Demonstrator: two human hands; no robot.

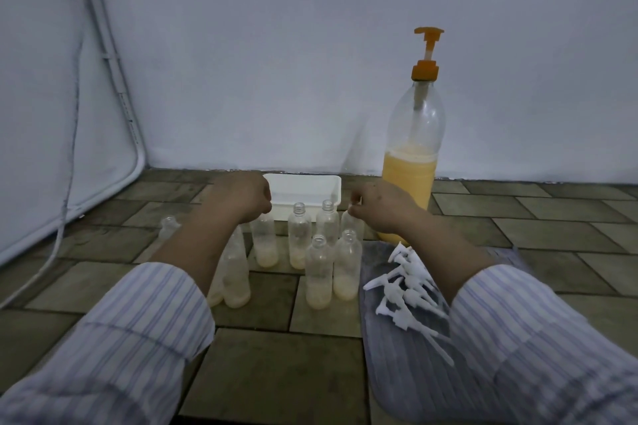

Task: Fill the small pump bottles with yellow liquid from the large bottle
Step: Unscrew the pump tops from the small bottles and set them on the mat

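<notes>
A cluster of small bottles stands uncapped on the tiled floor, each with a shallow layer of yellow liquid at the bottom. The left hand curls over the neck of one bottle at the cluster's far-left side; what it holds is hidden. The right hand pinches the top of a far-right bottle, probably its neck. The large bottle, roughly half full, stands by the wall behind the right hand. White pump tops lie heaped on a grey cloth. A white tray sits behind the cluster.
</notes>
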